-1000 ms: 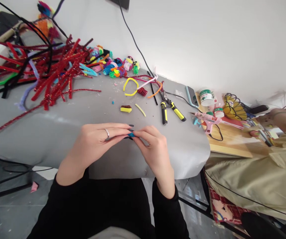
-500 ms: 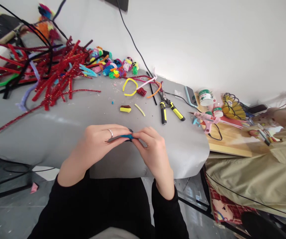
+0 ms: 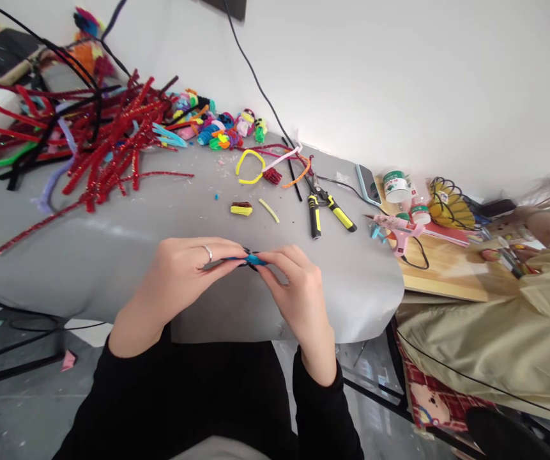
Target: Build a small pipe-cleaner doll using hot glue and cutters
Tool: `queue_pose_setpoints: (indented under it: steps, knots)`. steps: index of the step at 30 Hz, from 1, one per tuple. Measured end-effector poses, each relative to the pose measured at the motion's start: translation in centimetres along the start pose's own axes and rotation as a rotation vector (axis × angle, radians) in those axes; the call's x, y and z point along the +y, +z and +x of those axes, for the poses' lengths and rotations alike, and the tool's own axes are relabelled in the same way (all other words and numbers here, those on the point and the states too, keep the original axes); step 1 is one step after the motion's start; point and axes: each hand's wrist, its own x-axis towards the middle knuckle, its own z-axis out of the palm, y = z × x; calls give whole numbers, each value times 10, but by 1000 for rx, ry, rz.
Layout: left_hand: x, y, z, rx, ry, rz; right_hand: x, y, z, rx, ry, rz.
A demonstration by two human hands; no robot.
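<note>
Between my fingertips is a small blue pipe cleaner piece [image 3: 254, 259], partly hidden by the fingers. My left hand [image 3: 193, 262], with a ring, pinches one side of it. On the other side, my right hand [image 3: 291, 275] grips it between thumb and fingers. Beyond the hands on the grey table lie a small yellow and dark red pipe cleaner bundle [image 3: 241, 209] and a short pale yellow strip [image 3: 269, 211]. Farther back are a bent yellow pipe cleaner [image 3: 237, 167], a dark red coil [image 3: 273, 176] and yellow-and-black pliers [image 3: 320, 203] with handles spread.
A big heap of red pipe cleaners [image 3: 112, 140] covers the back left. Several small colourful figures [image 3: 217, 131] lie near the wall. To the right are a phone [image 3: 368, 184], a pink glue gun [image 3: 402, 233] and a seated person's beige clothing [image 3: 495, 345].
My fingertips have shifted slightly on the blue piece, and more of it shows between them. My left hand has moved a little left. Everything on the table lies as before.
</note>
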Motion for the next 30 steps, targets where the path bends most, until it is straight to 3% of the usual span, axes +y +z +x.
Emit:
queue_pose_setpoints:
  steps: [16,30]
  knots:
    - [1,0,2,-38,39,-3,6,-2,-2,37,-61,-9]
    - [0,0,3,-29,36,4,3,-1,3,-18,-60,14]
